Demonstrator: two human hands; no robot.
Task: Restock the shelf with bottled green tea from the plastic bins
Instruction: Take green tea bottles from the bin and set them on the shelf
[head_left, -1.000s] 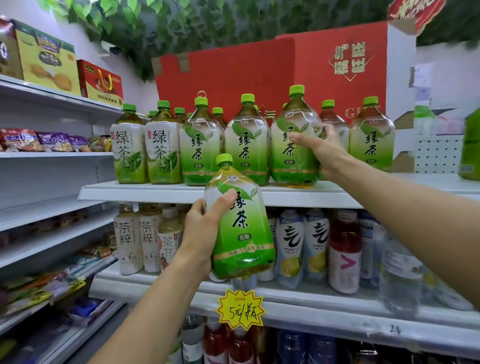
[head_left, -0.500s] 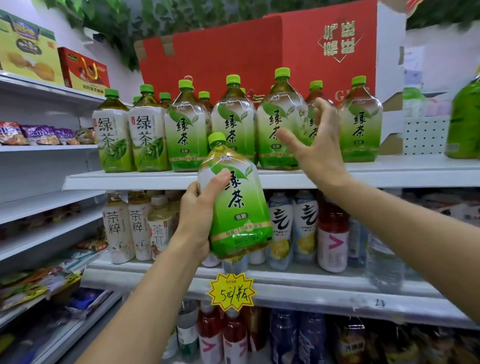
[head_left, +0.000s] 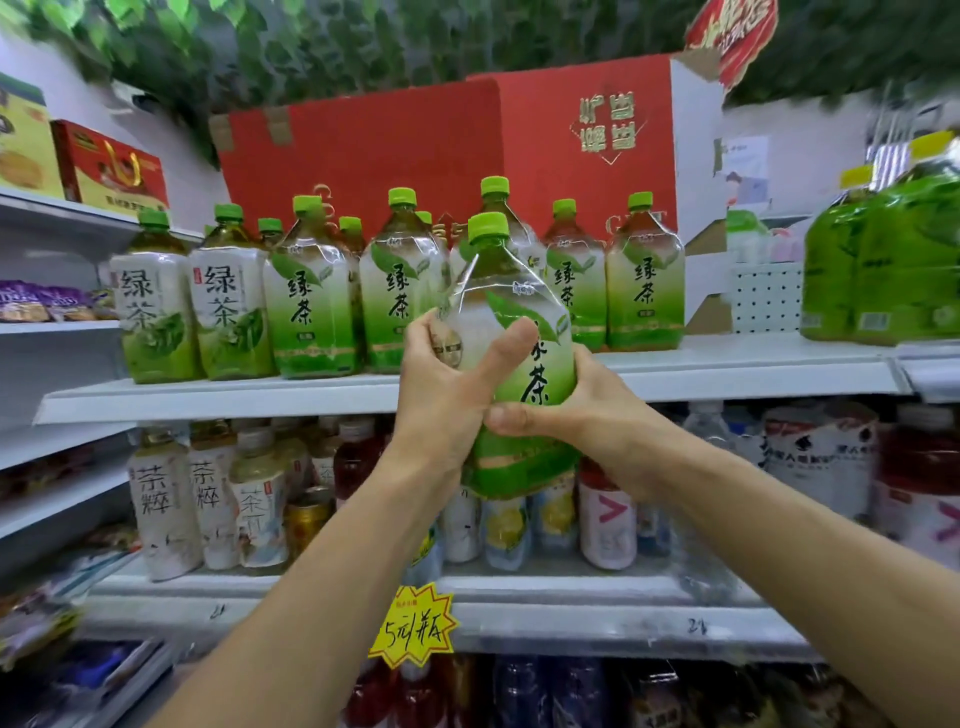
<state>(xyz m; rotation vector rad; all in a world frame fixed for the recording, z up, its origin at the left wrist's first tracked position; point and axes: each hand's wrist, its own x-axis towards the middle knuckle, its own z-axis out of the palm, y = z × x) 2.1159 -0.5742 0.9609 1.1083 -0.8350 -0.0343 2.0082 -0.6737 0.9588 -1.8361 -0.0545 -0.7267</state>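
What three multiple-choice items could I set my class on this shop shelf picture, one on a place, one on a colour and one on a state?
1. Where do the big red boxes stand?
A. behind the row of tea bottles on the upper shelf
B. on the floor
C. on the lower shelf

2. What colour is the cap of the held green tea bottle?
A. white
B. red
C. green

3. How is the held bottle carried?
A. by the left hand alone
B. by both hands
C. it stands free on the shelf

Key:
1 A, the boxes rise behind the bottles on the upper shelf.
2 C, the cap is bright green.
3 B, the left hand and the right hand both wrap its body in front of the shelf edge.
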